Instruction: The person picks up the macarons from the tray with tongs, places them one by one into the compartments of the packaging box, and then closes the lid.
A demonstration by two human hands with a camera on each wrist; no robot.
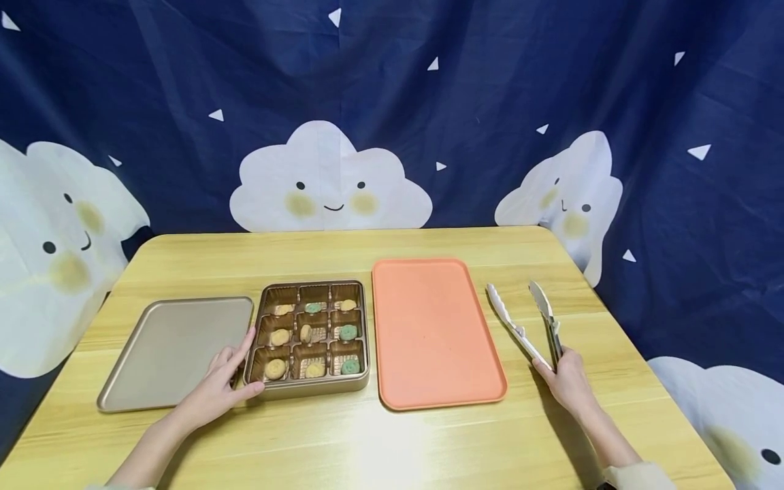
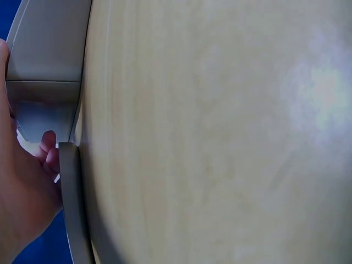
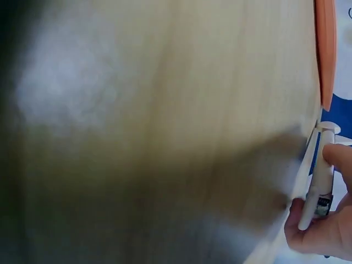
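My left hand (image 1: 211, 393) lies against the left side of a brown-gold cookie tin (image 1: 309, 389), index finger along its edge and thumb at the front left corner. Small yellow and green cookies sit in the tin's compartments; the cookie (image 1: 305, 333) in the centre one stands on edge. In the left wrist view, the other fingers of the left hand (image 2: 27, 187) are partly hidden behind a flat metal edge (image 2: 74, 203). My right hand (image 1: 569, 384) grips metal tongs (image 1: 513, 325) near their handle end. The tongs' arms are spread apart, with nothing between their tips.
Left of the tin lies a flat gold lid (image 1: 174, 347), close to the left hand. An orange tray (image 1: 437, 333) lies between the tin and the tongs. Behind the wooden table (image 1: 318, 449) hangs a dark blue cloth (image 1: 380, 88) with clouds.
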